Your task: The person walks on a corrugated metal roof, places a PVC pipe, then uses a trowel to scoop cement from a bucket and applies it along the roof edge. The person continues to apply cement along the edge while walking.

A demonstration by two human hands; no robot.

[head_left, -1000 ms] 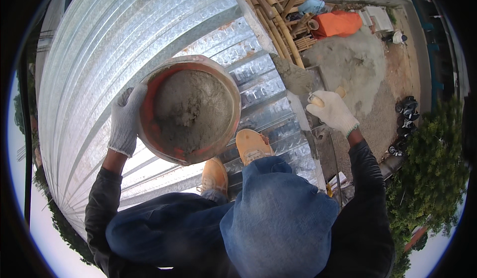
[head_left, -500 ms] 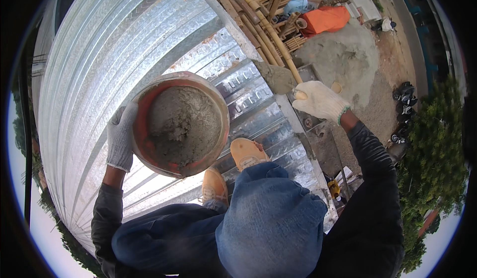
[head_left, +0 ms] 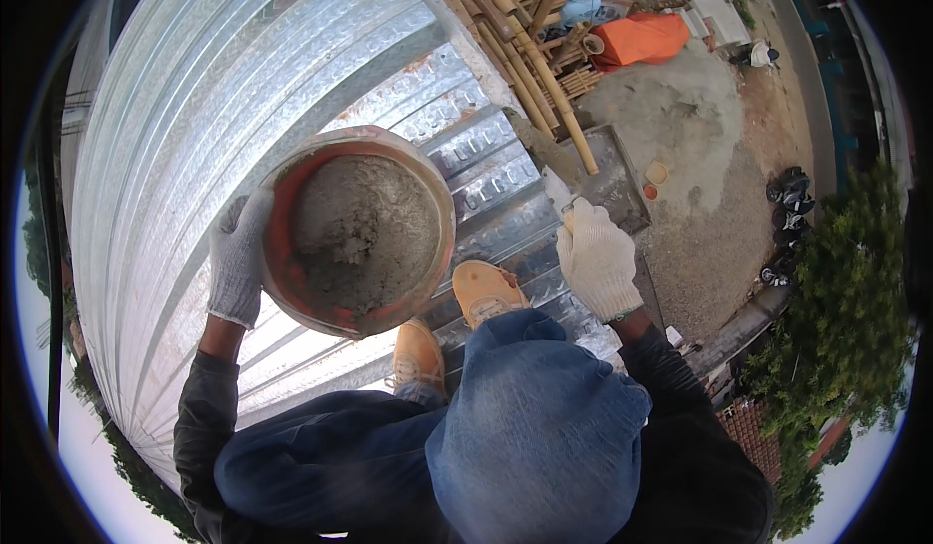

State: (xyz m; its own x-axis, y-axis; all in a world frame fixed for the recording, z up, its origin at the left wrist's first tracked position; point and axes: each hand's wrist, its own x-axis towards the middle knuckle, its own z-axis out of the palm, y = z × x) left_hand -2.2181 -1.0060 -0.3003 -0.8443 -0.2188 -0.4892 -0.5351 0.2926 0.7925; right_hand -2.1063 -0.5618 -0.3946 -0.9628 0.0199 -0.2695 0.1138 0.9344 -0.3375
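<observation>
My left hand, in a knitted work glove, is closed on the left side of a round reddish bucket. Wet grey mortar fills much of it, with a rough hollow in the middle. My right hand, also gloved, is wrapped round the handle of a trowel, whose narrow blade points away from me beside the edge of the metal sheeting. Fresh mortar lies along that edge, just beyond the blade. The glove hides most of the trowel's handle.
Ribbed metal sheeting lies under my tan shoes. Bamboo poles stand beyond the edge. Far below are an orange tarp, a person in light blue, another person, parked motorcycles and a tree.
My right hand has drawn back toward me and slightly left with the trowel, whose blade now shows barer. The bucket, still in my left hand, has shifted slightly away from me.
</observation>
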